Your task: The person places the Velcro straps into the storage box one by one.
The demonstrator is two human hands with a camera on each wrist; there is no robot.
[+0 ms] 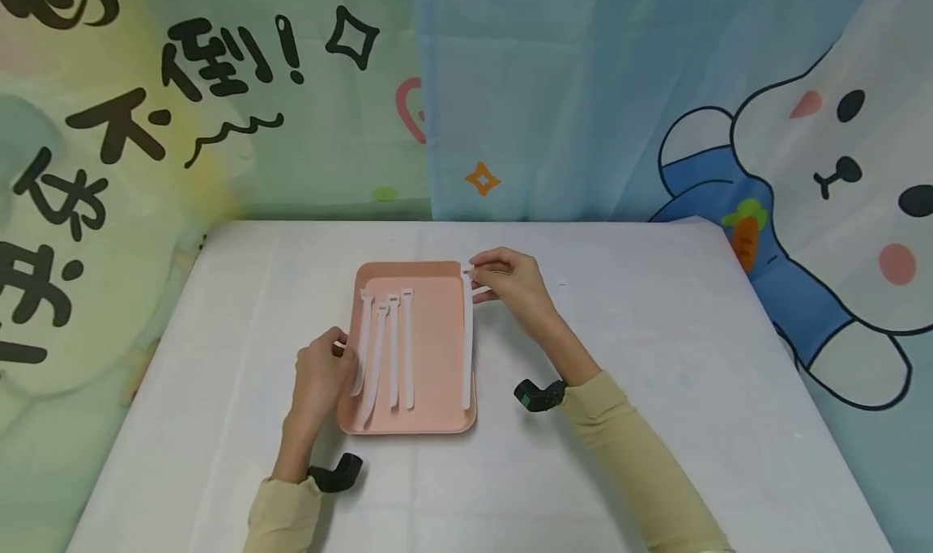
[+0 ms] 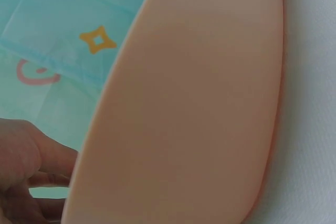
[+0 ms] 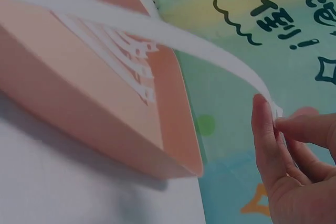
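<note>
A shallow pink tray [image 1: 437,334] lies on the white table. Several white slotted-head cable straps [image 1: 394,350] lie lengthwise in its left half. At the tray's left rim, my left hand [image 1: 321,371] grips the edge with bent fingers; in the left wrist view the tray's side wall [image 2: 184,103] hides its fingertips. Over the right rim, my right hand [image 1: 513,284] pinches one end of another white cable strap [image 1: 467,342] between thumb and fingers. That strap [image 3: 210,51] bows in the right wrist view, its far end running out of frame.
White cloth covers the table [image 1: 656,334] around the tray. A printed curtain [image 1: 547,91] with a cartoon bear hangs behind the table's back edge. Each wrist wears a black camera band, such as the right one [image 1: 539,395].
</note>
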